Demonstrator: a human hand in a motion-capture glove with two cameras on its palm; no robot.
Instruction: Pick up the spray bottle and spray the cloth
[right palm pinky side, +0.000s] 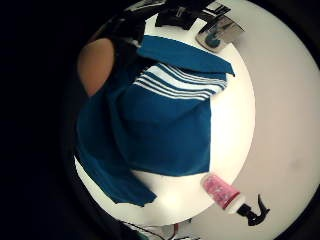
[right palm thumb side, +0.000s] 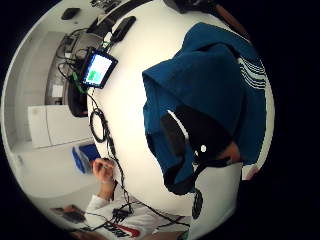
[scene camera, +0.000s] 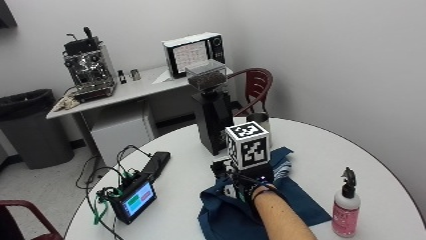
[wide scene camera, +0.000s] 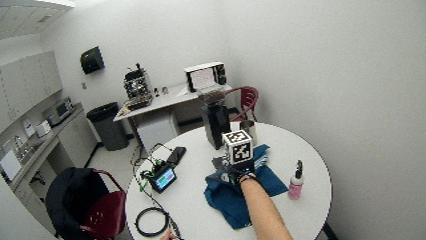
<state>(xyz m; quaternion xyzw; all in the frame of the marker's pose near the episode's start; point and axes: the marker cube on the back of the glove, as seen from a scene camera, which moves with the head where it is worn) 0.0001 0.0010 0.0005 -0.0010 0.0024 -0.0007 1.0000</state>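
Note:
A blue cloth (scene camera: 303, 202) with white stripes lies bunched on the round white table (scene camera: 319, 147). My gloved right hand (scene camera: 245, 191) is over the cloth's left part, which rises in a fold up to the fingers. In the thumb side view the black thumb (right palm thumb side: 171, 134) curls against the blue cloth (right palm thumb side: 210, 75), pinching it. The pink spray bottle (scene camera: 345, 212) with a black trigger head stands upright to the right of the cloth, apart from the hand. The little finger side view shows the cloth (right palm pinky side: 165, 135) and the bottle (right palm pinky side: 222, 192) near the table's rim.
A black coffee grinder (scene camera: 212, 117) and a metal cup (scene camera: 257, 121) stand at the table's far side. A small screen device (scene camera: 135, 199) with cables and a black flat object (scene camera: 156, 165) lie at the left. A red chair (scene camera: 256, 85) is behind the table.

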